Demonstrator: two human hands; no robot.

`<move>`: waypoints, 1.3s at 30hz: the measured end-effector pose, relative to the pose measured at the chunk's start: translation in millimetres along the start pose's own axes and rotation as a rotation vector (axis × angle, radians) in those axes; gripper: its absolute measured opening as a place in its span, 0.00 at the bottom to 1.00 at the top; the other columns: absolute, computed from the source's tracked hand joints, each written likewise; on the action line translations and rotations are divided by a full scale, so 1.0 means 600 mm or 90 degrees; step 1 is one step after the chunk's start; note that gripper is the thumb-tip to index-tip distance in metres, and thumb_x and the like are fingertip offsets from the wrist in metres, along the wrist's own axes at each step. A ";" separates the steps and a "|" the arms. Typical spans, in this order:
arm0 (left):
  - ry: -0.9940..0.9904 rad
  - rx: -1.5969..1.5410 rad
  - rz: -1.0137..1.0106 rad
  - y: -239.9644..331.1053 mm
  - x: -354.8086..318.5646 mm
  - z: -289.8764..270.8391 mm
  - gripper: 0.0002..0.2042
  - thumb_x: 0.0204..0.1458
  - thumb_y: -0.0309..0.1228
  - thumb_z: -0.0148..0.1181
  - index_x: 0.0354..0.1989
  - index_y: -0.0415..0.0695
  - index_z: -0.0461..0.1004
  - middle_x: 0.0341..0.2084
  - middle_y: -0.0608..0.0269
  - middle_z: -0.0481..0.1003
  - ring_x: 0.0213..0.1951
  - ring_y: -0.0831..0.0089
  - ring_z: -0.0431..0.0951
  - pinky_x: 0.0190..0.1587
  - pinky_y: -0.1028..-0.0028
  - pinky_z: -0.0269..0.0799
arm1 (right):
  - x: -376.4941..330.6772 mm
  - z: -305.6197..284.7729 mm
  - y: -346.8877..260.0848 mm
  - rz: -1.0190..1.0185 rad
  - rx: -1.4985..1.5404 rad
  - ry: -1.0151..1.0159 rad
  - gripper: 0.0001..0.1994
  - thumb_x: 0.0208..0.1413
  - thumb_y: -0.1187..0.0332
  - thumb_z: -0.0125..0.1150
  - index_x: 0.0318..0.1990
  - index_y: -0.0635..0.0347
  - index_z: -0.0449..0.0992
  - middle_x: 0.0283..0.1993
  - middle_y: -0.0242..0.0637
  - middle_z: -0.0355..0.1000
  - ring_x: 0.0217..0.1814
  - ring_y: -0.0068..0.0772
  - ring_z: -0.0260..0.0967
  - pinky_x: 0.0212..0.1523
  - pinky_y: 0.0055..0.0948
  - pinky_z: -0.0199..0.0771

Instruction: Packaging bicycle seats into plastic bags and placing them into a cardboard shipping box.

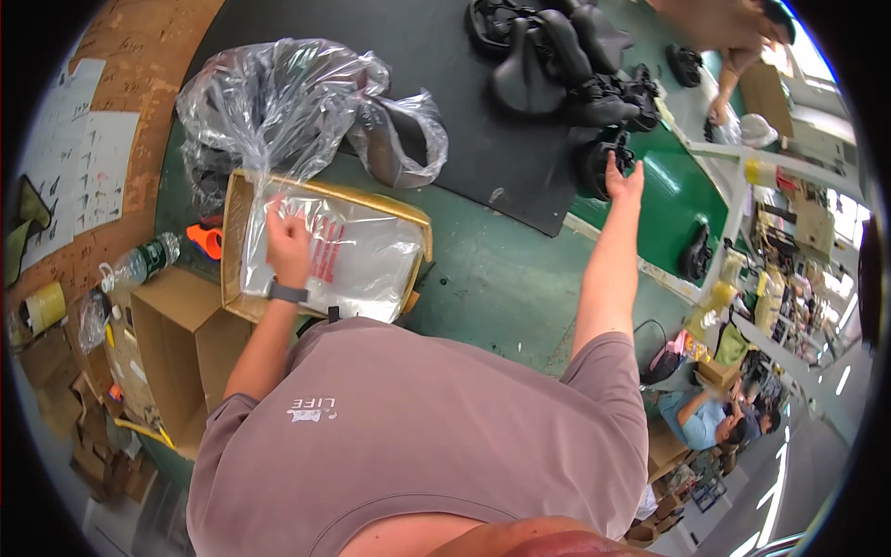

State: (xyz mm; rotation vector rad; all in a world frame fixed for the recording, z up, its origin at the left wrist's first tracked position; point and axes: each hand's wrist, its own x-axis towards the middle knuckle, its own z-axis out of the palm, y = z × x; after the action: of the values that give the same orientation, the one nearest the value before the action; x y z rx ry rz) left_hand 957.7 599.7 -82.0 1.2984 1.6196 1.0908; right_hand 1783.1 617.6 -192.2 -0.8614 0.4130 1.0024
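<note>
My left hand (289, 246) is closed above a carton (422, 232) lined with yellowish tape along its rim. Its fingers pinch a clear plastic bag (263, 190), whose film runs up toward the bagged saddles. Inside the carton lies a stack of flat clear plastic bags (371, 251) with red print. On the right, my right hand (626, 181) reaches out with thumb and fingers apart. Just beyond its fingertips is a black bicycle saddle (594, 167) at the edge of the green surface; whether they touch, I cannot tell.
Bagged saddles (278, 102) lie beyond the carton. More black saddles (548, 65) cluster on the black mat (427, 46). Left are a plastic bottle (148, 260), an orange tape dispenser (204, 241) and a cardboard box (186, 325). A co-worker's hand (719, 107) shows at upper right.
</note>
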 end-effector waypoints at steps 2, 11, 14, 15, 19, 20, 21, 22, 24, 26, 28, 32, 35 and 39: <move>-0.152 0.122 0.045 0.017 -0.061 0.027 0.18 0.70 0.32 0.65 0.66 0.45 0.78 0.26 0.63 0.77 0.24 0.72 0.74 0.31 0.69 0.70 | 0.006 -0.028 -0.042 0.017 0.064 -0.027 0.38 0.78 0.41 0.52 0.73 0.72 0.61 0.67 0.68 0.75 0.56 0.67 0.83 0.55 0.56 0.94; -0.563 0.372 0.212 -0.098 -0.172 0.095 0.14 0.62 0.43 0.72 0.41 0.44 0.79 0.36 0.49 0.84 0.42 0.45 0.84 0.45 0.50 0.78 | -0.395 -0.180 0.231 -0.078 0.146 -0.180 0.50 0.69 0.21 0.42 0.80 0.55 0.63 0.73 0.60 0.73 0.71 0.63 0.76 0.72 0.65 0.79; -0.575 0.376 0.238 -0.144 -0.172 0.091 0.12 0.66 0.41 0.67 0.40 0.45 0.80 0.37 0.51 0.83 0.43 0.45 0.83 0.47 0.49 0.78 | -0.609 -0.271 0.337 0.078 0.284 -0.227 0.48 0.68 0.27 0.57 0.74 0.66 0.68 0.69 0.51 0.78 0.70 0.60 0.76 0.79 0.68 0.70; -0.579 0.376 0.247 -0.151 -0.179 0.096 0.11 0.67 0.41 0.65 0.40 0.45 0.80 0.37 0.52 0.83 0.42 0.44 0.83 0.46 0.49 0.77 | -0.654 -0.329 0.348 0.076 0.231 -0.149 0.42 0.65 0.34 0.66 0.71 0.62 0.73 0.68 0.58 0.77 0.72 0.63 0.73 0.77 0.67 0.72; -0.449 0.301 0.279 -0.166 -0.218 0.067 0.10 0.69 0.37 0.62 0.39 0.44 0.81 0.40 0.50 0.82 0.45 0.46 0.82 0.48 0.49 0.78 | -0.925 -0.493 0.464 0.329 -0.048 0.013 0.41 0.71 0.39 0.65 0.77 0.64 0.67 0.64 0.60 0.78 0.65 0.64 0.77 0.63 0.65 0.83; -0.465 0.302 0.255 -0.157 -0.222 0.063 0.10 0.70 0.35 0.61 0.42 0.43 0.83 0.43 0.49 0.82 0.47 0.46 0.82 0.50 0.51 0.78 | -0.949 -0.582 0.504 0.319 -0.201 0.061 0.39 0.71 0.41 0.66 0.76 0.62 0.67 0.61 0.59 0.80 0.62 0.61 0.79 0.60 0.59 0.85; -0.464 0.294 0.265 -0.163 -0.227 0.059 0.10 0.70 0.35 0.61 0.42 0.43 0.83 0.43 0.49 0.82 0.47 0.46 0.82 0.50 0.51 0.78 | -0.966 -0.632 0.531 0.309 -0.357 0.113 0.37 0.70 0.42 0.66 0.75 0.61 0.68 0.57 0.57 0.81 0.59 0.57 0.81 0.56 0.53 0.87; -0.430 0.238 0.235 -0.181 -0.230 0.056 0.10 0.70 0.35 0.60 0.44 0.43 0.84 0.44 0.49 0.83 0.48 0.46 0.82 0.52 0.52 0.78 | -0.963 -0.615 0.536 0.301 -0.357 0.109 0.37 0.70 0.42 0.66 0.75 0.61 0.68 0.57 0.57 0.81 0.59 0.57 0.81 0.56 0.53 0.87; -0.414 0.219 0.180 -0.199 -0.228 0.046 0.11 0.69 0.34 0.61 0.48 0.43 0.87 0.45 0.50 0.84 0.49 0.46 0.84 0.53 0.55 0.79 | -0.979 -0.587 0.537 0.251 -0.418 0.088 0.36 0.70 0.42 0.67 0.72 0.61 0.70 0.53 0.55 0.81 0.55 0.54 0.81 0.53 0.50 0.86; -0.415 0.176 0.089 -0.207 -0.231 0.027 0.13 0.65 0.40 0.67 0.46 0.43 0.88 0.42 0.52 0.85 0.45 0.48 0.85 0.50 0.53 0.80 | -1.003 -0.560 0.541 0.201 -0.477 0.066 0.34 0.70 0.42 0.67 0.69 0.61 0.72 0.49 0.52 0.81 0.51 0.51 0.81 0.50 0.48 0.86; -0.418 0.152 0.045 -0.200 -0.239 0.010 0.13 0.64 0.41 0.69 0.45 0.44 0.88 0.41 0.53 0.85 0.43 0.48 0.85 0.49 0.53 0.80 | -1.032 -0.531 0.548 0.152 -0.534 0.042 0.33 0.70 0.41 0.67 0.66 0.61 0.74 0.45 0.50 0.81 0.47 0.48 0.81 0.47 0.45 0.85; -0.414 0.316 0.175 -0.168 -0.274 -0.011 0.13 0.61 0.42 0.73 0.42 0.45 0.88 0.42 0.51 0.85 0.46 0.47 0.85 0.53 0.51 0.80 | -1.135 -0.479 0.549 0.061 -0.653 -0.002 0.30 0.69 0.41 0.67 0.60 0.61 0.77 0.37 0.44 0.81 0.39 0.42 0.81 0.41 0.40 0.85; -0.430 0.413 0.205 -0.158 -0.261 0.002 0.12 0.63 0.42 0.70 0.44 0.46 0.88 0.48 0.49 0.84 0.49 0.47 0.85 0.56 0.50 0.80 | -1.154 -0.467 0.549 0.359 -0.291 -0.101 0.31 0.69 0.37 0.65 0.56 0.62 0.80 0.33 0.43 0.79 0.32 0.37 0.79 0.33 0.37 0.81; -0.459 0.379 0.134 -0.200 -0.247 -0.011 0.15 0.70 0.41 0.60 0.52 0.46 0.87 0.51 0.47 0.84 0.54 0.44 0.83 0.58 0.50 0.78 | -1.239 -0.315 0.592 0.172 -0.182 -0.058 0.27 0.71 0.45 0.65 0.59 0.63 0.77 0.44 0.48 0.82 0.36 0.38 0.81 0.36 0.37 0.86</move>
State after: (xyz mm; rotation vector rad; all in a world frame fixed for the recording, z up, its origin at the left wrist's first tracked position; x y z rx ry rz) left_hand 940.0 439.8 -184.3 1.9889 1.2834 0.1550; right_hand 1118.7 144.1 28.1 -1.0283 0.3173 1.3682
